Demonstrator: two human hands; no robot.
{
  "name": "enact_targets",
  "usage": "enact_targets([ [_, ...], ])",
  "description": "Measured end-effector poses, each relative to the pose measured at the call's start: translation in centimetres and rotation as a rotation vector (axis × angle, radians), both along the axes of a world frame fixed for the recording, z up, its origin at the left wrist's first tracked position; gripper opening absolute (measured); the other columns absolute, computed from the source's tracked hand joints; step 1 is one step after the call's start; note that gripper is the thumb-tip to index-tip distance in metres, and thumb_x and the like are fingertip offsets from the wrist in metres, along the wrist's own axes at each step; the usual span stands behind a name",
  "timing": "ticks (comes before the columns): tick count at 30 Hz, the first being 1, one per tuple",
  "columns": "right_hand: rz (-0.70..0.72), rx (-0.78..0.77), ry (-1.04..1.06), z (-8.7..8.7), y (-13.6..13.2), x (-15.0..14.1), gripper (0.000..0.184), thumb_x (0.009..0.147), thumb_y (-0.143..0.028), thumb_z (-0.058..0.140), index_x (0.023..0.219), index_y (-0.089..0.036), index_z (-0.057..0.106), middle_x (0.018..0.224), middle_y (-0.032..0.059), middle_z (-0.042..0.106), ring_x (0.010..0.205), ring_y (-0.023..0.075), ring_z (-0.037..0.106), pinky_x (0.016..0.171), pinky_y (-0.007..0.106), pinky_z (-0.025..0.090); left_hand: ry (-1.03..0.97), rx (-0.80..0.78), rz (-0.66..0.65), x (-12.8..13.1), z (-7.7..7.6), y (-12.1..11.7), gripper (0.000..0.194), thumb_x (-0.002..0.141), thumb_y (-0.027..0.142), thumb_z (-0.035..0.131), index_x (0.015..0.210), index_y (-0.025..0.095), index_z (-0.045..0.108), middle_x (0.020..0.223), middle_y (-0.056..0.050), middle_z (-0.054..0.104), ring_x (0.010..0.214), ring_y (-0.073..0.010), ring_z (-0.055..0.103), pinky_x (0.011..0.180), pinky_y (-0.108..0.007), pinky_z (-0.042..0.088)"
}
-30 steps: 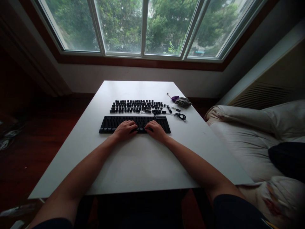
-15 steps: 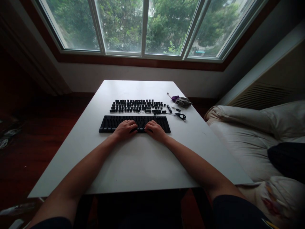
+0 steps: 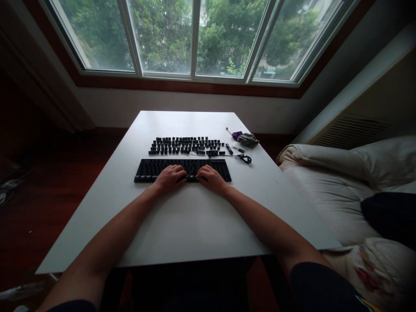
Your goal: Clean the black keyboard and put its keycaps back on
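A black keyboard [image 3: 147, 167] lies across the white table, its upper part a dark field in which single key positions are hard to make out. Over the middle of its front row, my left hand [image 3: 170, 177] bends its fingers inward, with the thumb low at the near edge. Facing it, my right hand [image 3: 211, 178] curls its fingers on the same row, a short gap to the right. Both hands look closed and touch the keyboard. Whatever lies between the fingertips is too small or hidden. Behind the keyboard, several loose black keycaps [image 3: 167, 150] stand in rows.
A coiled black cable [image 3: 243, 158] lies right of the keycaps. Beyond it are a small black-handled tool [image 3: 238, 149], a dark stick-like piece [image 3: 229, 148], and a grey and purple cloth bundle [image 3: 248, 139]. A pale sofa [image 3: 312, 186] borders the table's [image 3: 195, 225] right side.
The view has shifted slightly. Both hands stay at the same place on the keyboard, with no clear change in their fingers.
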State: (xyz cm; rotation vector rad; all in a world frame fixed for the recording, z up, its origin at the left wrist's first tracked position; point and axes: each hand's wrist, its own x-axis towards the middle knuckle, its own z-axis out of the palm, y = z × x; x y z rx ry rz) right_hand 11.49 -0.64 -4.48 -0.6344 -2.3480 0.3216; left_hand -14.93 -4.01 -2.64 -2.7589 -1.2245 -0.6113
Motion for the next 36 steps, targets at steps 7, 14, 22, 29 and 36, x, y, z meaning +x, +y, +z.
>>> enact_targets([
  [7, -0.308, -0.002, 0.087, 1.8, 4.5, 2.5, 0.008, 0.094, -0.02, 0.059, 0.091, -0.023, 0.067, 0.091, 0.0059, 0.066, 0.093, 0.024, 0.057, 0.085, 0.038, 0.046, 0.029, 0.003, -0.023, 0.2, 0.5, -0.3, 0.018, 0.093, 0.035, 0.059, 0.104, 0.022, 0.066, 0.103, -0.007, 0.064, 0.093, -0.0226, 0.059, 0.086, -0.038, 0.046],
  [14, -0.461, 0.073, -0.23, 1.3, 10.3, 4.5, 0.013, 0.089, -0.015, 0.062, 0.098, -0.02, 0.071, 0.103, 0.0094, 0.067, 0.104, 0.0268, 0.055, 0.091, 0.038, 0.044, 0.043, 0.016, -0.033, 0.2, 0.2, -0.1, 0.019, 0.093, 0.035, 0.059, 0.103, 0.021, 0.066, 0.102, -0.007, 0.063, 0.093, -0.0226, 0.059, 0.085, -0.037, 0.045],
  [22, -0.415, 0.146, -0.547, 2.1, 12.1, 3.2, 0.017, 0.089, -0.017, 0.063, 0.103, -0.017, 0.073, 0.104, 0.0125, 0.069, 0.104, 0.0282, 0.054, 0.088, 0.037, 0.04, 0.05, 0.016, -0.068, 0.9, 0.4, -0.5, 0.019, 0.094, 0.036, 0.058, 0.104, 0.022, 0.066, 0.102, -0.007, 0.063, 0.093, -0.0216, 0.059, 0.083, -0.036, 0.045],
  [29, -0.4, 0.112, -0.611, 2.2, 12.6, 2.9, 0.025, 0.086, -0.012, 0.063, 0.109, -0.016, 0.072, 0.104, 0.0118, 0.071, 0.1, 0.0268, 0.057, 0.088, 0.035, 0.039, 0.051, 0.015, -0.075, 0.8, 0.4, -0.4, 0.021, 0.095, 0.036, 0.057, 0.107, 0.022, 0.065, 0.103, -0.007, 0.063, 0.095, -0.0221, 0.059, 0.085, -0.036, 0.046],
  [36, -0.384, 0.085, -0.572, 2.0, 13.0, 3.0, 0.018, 0.087, -0.019, 0.066, 0.103, -0.017, 0.073, 0.102, 0.0108, 0.072, 0.099, 0.0264, 0.058, 0.089, 0.034, 0.04, 0.048, 0.019, -0.066, 0.6, 0.3, -0.3, 0.021, 0.094, 0.037, 0.058, 0.107, 0.022, 0.066, 0.104, -0.007, 0.063, 0.094, -0.0215, 0.059, 0.085, -0.036, 0.046],
])
